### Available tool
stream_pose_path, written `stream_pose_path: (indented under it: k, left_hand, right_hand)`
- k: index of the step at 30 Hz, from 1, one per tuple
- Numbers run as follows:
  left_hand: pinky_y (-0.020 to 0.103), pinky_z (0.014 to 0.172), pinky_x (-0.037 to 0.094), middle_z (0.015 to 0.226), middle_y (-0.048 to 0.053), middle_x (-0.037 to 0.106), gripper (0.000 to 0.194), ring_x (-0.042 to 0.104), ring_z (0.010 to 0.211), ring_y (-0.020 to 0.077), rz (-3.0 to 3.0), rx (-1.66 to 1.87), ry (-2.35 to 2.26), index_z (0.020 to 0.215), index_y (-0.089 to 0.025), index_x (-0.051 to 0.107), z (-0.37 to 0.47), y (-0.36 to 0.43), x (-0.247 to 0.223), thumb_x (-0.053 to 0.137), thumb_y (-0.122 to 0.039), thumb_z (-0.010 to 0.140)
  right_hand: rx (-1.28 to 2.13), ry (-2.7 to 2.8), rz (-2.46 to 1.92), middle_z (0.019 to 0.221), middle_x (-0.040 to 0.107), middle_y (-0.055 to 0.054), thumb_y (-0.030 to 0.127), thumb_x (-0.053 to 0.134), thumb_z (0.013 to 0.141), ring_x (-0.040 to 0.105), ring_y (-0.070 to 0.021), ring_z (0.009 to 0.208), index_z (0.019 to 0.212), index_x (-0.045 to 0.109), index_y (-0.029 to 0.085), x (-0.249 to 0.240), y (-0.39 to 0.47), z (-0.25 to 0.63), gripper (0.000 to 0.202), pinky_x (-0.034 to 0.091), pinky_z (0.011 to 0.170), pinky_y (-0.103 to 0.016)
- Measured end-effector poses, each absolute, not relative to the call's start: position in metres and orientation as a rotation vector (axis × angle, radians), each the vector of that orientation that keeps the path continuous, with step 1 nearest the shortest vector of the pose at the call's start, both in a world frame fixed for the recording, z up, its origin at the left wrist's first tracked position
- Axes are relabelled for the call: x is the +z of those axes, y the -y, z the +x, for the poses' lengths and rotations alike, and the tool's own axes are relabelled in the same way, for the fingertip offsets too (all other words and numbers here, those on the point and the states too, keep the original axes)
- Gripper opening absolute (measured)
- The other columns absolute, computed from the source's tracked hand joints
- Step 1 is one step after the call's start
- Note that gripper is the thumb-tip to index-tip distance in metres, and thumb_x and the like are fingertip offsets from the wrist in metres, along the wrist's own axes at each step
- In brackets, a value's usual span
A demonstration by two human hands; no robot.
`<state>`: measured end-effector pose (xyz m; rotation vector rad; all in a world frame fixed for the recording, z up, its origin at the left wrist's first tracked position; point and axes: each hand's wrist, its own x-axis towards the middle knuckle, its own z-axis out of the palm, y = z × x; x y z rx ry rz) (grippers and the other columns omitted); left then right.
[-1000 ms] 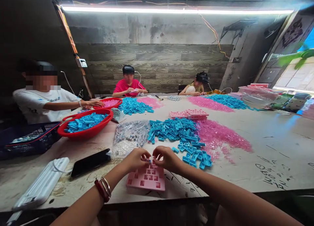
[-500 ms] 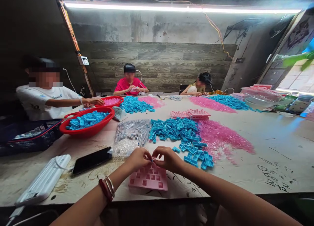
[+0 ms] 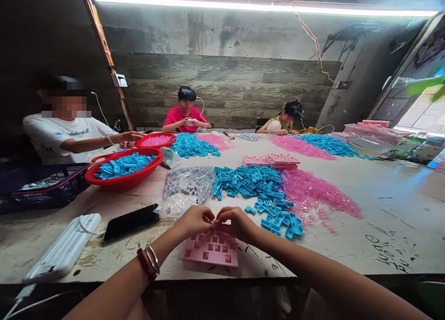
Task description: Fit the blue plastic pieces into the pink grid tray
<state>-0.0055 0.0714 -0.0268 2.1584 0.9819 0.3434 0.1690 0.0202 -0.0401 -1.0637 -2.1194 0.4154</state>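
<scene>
My left hand (image 3: 199, 219) and my right hand (image 3: 233, 220) meet fingertip to fingertip over the far edge of a pink block with square holes (image 3: 211, 251). Both are closed in a pinch around something tiny, mostly hidden by the fingers. The pink block lies flat near the table's front edge. Just beyond my hands is a heap of blue plastic pieces (image 3: 248, 182), with several strays to the right. Beside it spreads a pile of clear pink bits (image 3: 316, 192). A clear plastic bag of small parts (image 3: 187, 190) lies behind my left hand.
Left are a phone (image 3: 131, 223), a white power bank (image 3: 64, 246), a red basket (image 3: 134, 180) of blue pieces and a dark basket (image 3: 45, 190). More pink blocks (image 3: 271, 160) sit behind the heap. Three people work around the table (image 3: 347, 246).
My hands stay pinched together over the pink block, with only slight finger movement. The co-worker at left has drawn a hand back from the far red basket. The view has shifted slightly.
</scene>
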Motion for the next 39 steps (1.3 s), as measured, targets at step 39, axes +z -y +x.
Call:
stream_pose_path:
  k: [39]
  left_hand:
    - [0.02, 0.064, 0.041, 0.081, 0.004, 0.064, 0.022, 0.056, 0.07, 0.0126, 2.5, 0.466, -0.587, 0.086, -0.014, 0.066, -0.009, -0.069, -0.009, 0.066, -0.026, 0.068]
  right_hand:
    - [1.408, 1.956, -1.407, 0.052, 0.029, 0.007, 0.058, 0.052, 0.074, 0.021, -0.0054, 0.048, 0.071, 0.06, 0.012, -0.014, -0.023, 0.186, 0.047, 0.015, 0.044, -0.022]
